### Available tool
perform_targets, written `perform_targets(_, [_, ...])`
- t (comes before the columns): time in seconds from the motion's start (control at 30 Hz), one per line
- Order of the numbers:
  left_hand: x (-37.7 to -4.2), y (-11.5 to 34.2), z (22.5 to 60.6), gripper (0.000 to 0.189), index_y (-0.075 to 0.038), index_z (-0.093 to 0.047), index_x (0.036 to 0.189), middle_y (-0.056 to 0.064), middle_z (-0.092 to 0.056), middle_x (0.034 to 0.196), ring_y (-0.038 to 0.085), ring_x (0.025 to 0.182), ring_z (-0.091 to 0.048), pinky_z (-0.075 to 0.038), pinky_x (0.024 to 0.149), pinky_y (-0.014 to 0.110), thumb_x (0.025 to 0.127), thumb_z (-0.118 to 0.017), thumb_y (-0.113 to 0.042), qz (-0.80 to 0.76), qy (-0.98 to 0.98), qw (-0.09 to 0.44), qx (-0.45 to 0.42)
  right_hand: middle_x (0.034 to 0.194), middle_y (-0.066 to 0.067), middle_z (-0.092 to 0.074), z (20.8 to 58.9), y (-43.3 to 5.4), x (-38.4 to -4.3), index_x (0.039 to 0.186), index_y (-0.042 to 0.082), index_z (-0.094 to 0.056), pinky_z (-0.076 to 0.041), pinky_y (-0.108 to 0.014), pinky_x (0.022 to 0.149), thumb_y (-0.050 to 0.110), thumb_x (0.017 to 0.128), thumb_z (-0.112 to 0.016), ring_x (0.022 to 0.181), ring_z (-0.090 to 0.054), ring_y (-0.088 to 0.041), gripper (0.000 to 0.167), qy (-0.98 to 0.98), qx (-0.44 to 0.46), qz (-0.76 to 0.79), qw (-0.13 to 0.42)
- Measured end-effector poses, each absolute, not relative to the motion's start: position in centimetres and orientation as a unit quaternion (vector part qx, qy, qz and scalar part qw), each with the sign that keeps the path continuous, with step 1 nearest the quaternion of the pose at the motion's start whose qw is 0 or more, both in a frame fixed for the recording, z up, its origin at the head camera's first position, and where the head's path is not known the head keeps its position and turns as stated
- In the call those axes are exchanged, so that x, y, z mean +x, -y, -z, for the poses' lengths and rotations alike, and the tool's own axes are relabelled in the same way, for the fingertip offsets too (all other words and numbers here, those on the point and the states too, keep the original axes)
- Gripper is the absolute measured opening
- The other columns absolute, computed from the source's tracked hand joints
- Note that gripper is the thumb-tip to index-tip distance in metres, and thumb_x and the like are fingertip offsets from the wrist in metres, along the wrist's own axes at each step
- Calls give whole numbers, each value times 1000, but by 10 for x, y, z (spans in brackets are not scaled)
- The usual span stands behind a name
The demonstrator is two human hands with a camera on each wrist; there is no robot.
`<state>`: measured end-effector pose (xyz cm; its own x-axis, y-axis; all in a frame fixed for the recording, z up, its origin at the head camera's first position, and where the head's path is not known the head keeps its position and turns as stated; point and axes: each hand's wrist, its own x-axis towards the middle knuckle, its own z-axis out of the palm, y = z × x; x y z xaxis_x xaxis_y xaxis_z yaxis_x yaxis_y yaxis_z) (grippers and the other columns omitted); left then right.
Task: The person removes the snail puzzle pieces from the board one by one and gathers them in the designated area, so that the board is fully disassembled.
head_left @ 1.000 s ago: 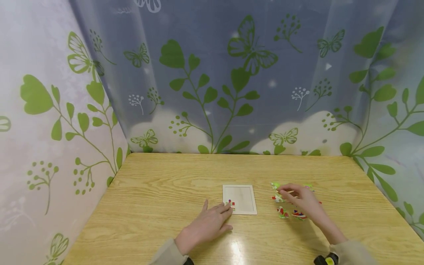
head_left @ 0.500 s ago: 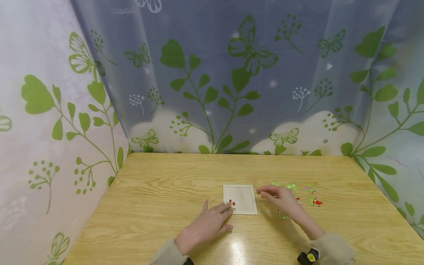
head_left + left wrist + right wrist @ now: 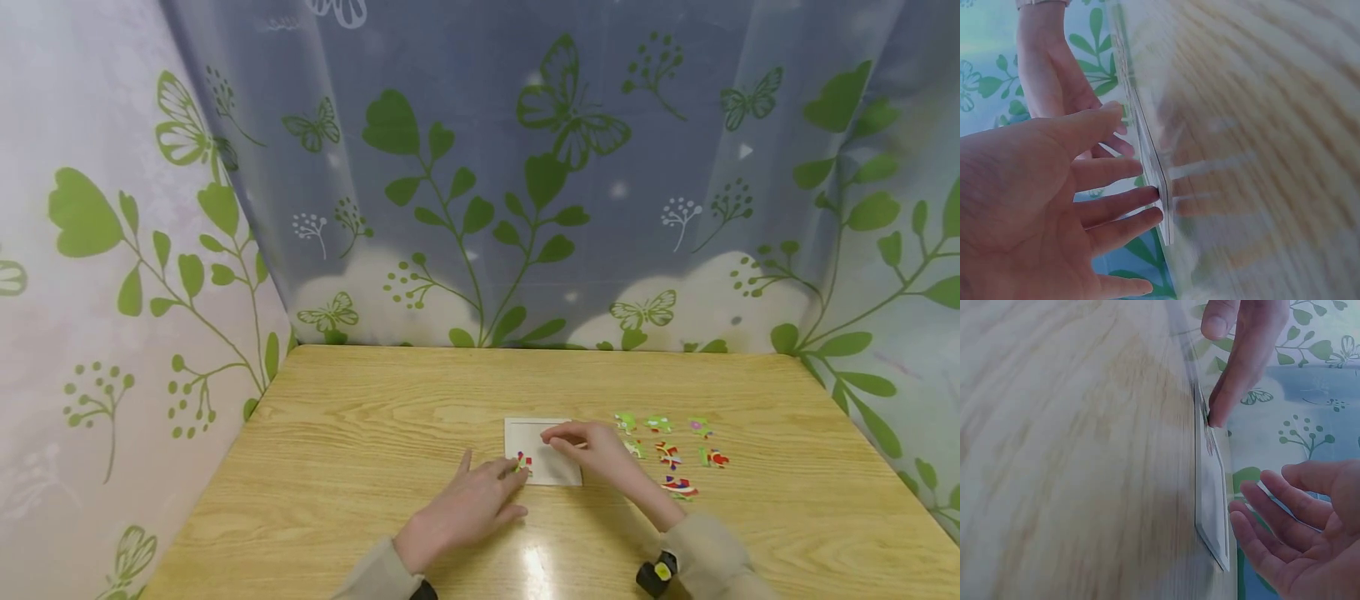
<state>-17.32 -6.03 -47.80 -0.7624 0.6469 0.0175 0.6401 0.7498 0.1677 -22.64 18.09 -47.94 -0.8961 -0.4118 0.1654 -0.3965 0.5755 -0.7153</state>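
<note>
A square, pale, framed puzzle board (image 3: 558,475) lies on the wooden table. One brightly coloured jigsaw piece (image 3: 523,462) is in its near left corner. My left hand (image 3: 472,504) rests its straight, spread fingertips on that corner and partly hides the piece. In the left wrist view, the left hand's fingertips (image 3: 1160,215) touch the board's edge. My right hand (image 3: 596,450) is over the board's right half, thumb near the index finger, fingers bent. In the right wrist view its fingers (image 3: 1266,512) are close over the board; I cannot tell whether they pinch a piece.
Several loose jigsaw pieces (image 3: 667,454), green, red and white, lie in rough rows to the right of the board. The right forearm passes just left of them. A patterned curtain (image 3: 480,208) stands behind the table (image 3: 375,417) and at both sides.
My right hand has moved left, from over the loose pieces to above the board, uncovering several of the pieces. My left hand has stayed at the board's corner.
</note>
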Motion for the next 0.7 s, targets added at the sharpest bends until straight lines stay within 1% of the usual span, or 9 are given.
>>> perform_targets(0.1, [-173,61,477,54,-14,-56,146,10,-54,149,24,138,-51,-33,112,68,101,-58,-44,-86,-934,18,346,114,-10,-75,481,-174,-229,116,7,-76,-57,-49,90,20,102,-61,104,-72,-31,23,-888,-225,400,20])
perform_targets(0.33, [-169,68,473,54,-9,-58,142,8,-52,151,26,139,-50,-35,112,67,100,-60,-43,-78,-939,6,335,115,-7,-76,485,-161,-232,115,10,-76,-56,-49,92,21,102,-62,103,-72,-28,22,-891,-221,394,36])
perform_targets(0.5, [-166,72,472,55,-9,-58,143,7,-52,152,28,140,-48,-33,112,67,100,-60,-43,-69,-939,14,335,112,-8,-76,486,-154,-231,112,8,-77,-58,-46,88,18,100,-64,100,-72,-28,21,-891,-231,389,35])
perform_targets(0.7, [-166,74,477,58,-10,-53,148,4,-47,155,25,142,-46,-32,113,66,101,-57,-45,-51,-940,26,336,114,-10,-76,485,-148,-229,113,9,-77,-58,-41,82,18,99,-65,101,-71,-29,20,-898,-221,378,48])
